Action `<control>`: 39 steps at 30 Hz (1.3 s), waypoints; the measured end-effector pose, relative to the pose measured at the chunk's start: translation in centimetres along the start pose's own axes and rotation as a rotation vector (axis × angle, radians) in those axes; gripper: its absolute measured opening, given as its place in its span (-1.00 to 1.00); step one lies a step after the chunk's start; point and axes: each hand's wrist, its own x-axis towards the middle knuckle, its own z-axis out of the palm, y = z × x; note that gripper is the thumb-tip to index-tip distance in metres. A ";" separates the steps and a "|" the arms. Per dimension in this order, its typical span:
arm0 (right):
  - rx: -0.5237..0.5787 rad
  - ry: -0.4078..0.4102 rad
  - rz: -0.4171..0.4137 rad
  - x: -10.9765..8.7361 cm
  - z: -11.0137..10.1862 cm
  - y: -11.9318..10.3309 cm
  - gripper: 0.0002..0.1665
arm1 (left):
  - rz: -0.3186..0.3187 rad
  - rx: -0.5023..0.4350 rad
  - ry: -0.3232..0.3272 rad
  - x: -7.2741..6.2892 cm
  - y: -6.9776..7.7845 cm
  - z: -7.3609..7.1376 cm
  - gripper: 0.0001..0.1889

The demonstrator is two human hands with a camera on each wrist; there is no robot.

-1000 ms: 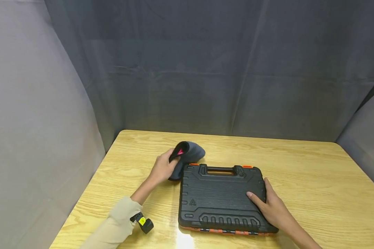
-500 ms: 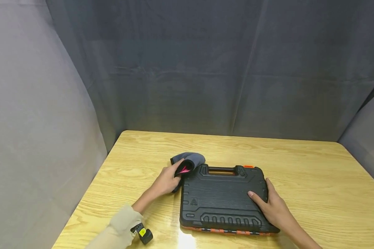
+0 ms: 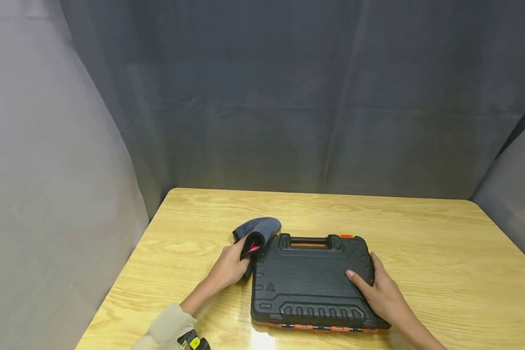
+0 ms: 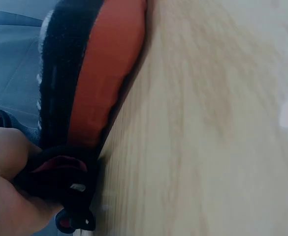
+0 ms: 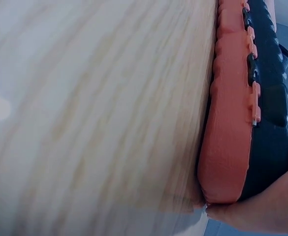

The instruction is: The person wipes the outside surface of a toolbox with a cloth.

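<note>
A black plastic tool case [image 3: 312,277] lies flat on the table, its handle toward the far edge. Its orange lower half [image 5: 227,123] shows along the side in the right wrist view. My right hand [image 3: 387,294] holds the case's right side, thumb on the lid and fingers around the edge. At the upper left corner my left hand [image 3: 228,265] grips a bunched grey cloth [image 3: 263,227] with black edging and a pink inside. In the left wrist view the dark cloth folds [image 4: 60,182] press close against the case's side.
The light wooden table [image 3: 442,253] extends on both sides of the case. A dark grey curtain [image 3: 262,97] hangs behind it, and a paler grey one [image 3: 48,170] stands at the left. A strapped wrist device [image 3: 194,341] sits at the left sleeve.
My left hand has brought the cloth nearer, first over the case's upper left corner, then slightly back left along its edge. The right hand and the case have stayed in place.
</note>
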 end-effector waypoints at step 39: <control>-0.004 0.025 0.022 0.7 -0.2 0.3 0.23 | -0.115 -0.098 -0.096 -3.3 2.5 -0.5 -0.70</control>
